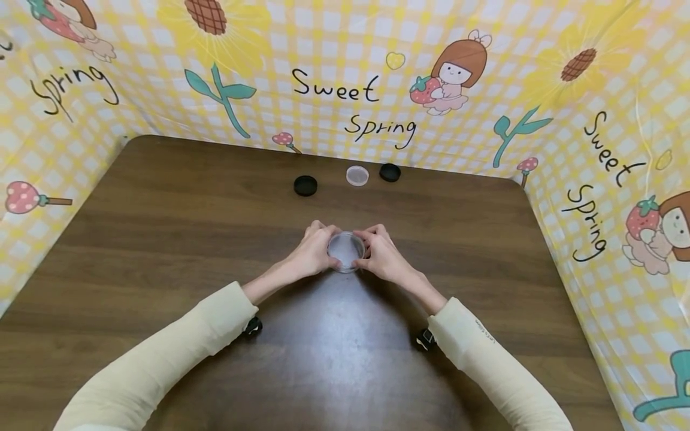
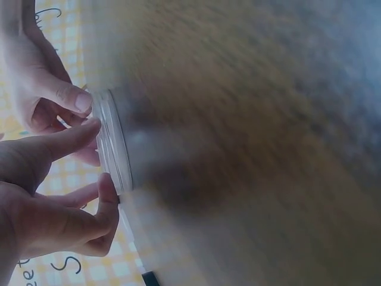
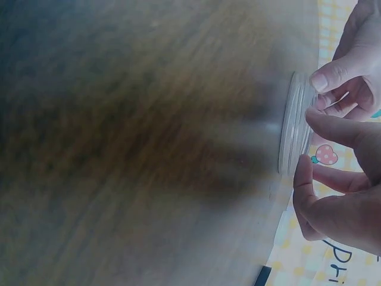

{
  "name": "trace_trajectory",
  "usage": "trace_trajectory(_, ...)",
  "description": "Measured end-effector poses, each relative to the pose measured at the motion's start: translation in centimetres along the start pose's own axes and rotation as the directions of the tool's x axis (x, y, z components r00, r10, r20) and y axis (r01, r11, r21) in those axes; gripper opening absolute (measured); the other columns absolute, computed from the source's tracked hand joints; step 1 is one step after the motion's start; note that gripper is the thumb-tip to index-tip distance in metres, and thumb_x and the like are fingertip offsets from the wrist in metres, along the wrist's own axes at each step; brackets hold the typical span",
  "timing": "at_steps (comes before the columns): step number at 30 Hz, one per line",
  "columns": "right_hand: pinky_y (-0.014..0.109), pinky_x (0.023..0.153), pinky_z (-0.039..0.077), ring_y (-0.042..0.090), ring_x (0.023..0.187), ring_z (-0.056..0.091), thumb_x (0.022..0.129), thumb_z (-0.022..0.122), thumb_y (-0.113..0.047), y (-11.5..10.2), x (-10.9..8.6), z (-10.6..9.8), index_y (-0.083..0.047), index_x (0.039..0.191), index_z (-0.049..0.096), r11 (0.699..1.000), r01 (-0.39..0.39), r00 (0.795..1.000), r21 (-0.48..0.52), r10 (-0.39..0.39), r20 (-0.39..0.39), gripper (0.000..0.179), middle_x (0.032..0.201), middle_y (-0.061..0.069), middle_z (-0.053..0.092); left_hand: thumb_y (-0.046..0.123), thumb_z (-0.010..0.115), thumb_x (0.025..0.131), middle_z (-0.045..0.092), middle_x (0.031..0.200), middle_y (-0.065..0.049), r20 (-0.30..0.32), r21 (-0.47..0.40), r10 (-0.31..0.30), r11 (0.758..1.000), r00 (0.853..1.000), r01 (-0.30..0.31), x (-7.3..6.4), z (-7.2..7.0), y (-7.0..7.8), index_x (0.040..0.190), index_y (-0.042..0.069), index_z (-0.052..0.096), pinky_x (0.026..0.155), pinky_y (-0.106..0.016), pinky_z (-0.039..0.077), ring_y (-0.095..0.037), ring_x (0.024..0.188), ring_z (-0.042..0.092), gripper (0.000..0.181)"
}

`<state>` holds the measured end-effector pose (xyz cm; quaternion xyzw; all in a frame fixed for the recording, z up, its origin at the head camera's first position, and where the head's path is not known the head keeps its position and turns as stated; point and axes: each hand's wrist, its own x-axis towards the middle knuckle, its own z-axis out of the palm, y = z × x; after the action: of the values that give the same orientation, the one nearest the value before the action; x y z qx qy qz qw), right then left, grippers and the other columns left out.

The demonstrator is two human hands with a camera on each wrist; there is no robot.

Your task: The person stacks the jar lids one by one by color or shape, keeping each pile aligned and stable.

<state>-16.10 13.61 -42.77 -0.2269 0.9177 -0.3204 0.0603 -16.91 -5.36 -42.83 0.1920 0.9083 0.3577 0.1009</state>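
A round, clear petri dish (image 1: 346, 251) lies flat at the middle of the brown table, between both hands. My left hand (image 1: 314, 250) grips its left side, thumb at the near edge and fingers toward the far edge. From the other side my right hand (image 1: 384, 256) holds the rim in the same way, thumb near the front. Seen edge-on in the left wrist view, the dish (image 2: 114, 143) shows stacked clear rims low against the tabletop. Thumb tips and fingertips meet its upper rim in the right wrist view, where the dish (image 3: 294, 128) also shows.
Toward the back of the table (image 1: 178, 197) lie a round black piece (image 1: 305, 186), a shallow clear-white round piece (image 1: 357, 176) and another black piece (image 1: 390, 173). A yellow-checked printed cloth (image 1: 323, 54) walls the table at the back and both sides.
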Motion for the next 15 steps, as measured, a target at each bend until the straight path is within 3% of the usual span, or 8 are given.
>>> trace_trajectory(15, 0.036, 0.084, 0.048, 0.030, 0.099, 0.055, 0.075, 0.082, -0.003, -0.02, -0.19, 0.00, 0.010, 0.129, 0.054, 1.000, 0.015, 1.000, 0.006, -0.015, -0.001, 0.062, 0.116, 0.023, 0.046, 0.004, 0.080, 0.074, 0.046, 0.119, -0.026, 0.038, 0.049, -0.011, 0.999, 0.999, 0.009, -0.16, 0.06, 0.52, 0.129, -0.010, 0.054, 0.091, -0.044, 0.041, -0.037, 0.110, 0.039, 0.063)
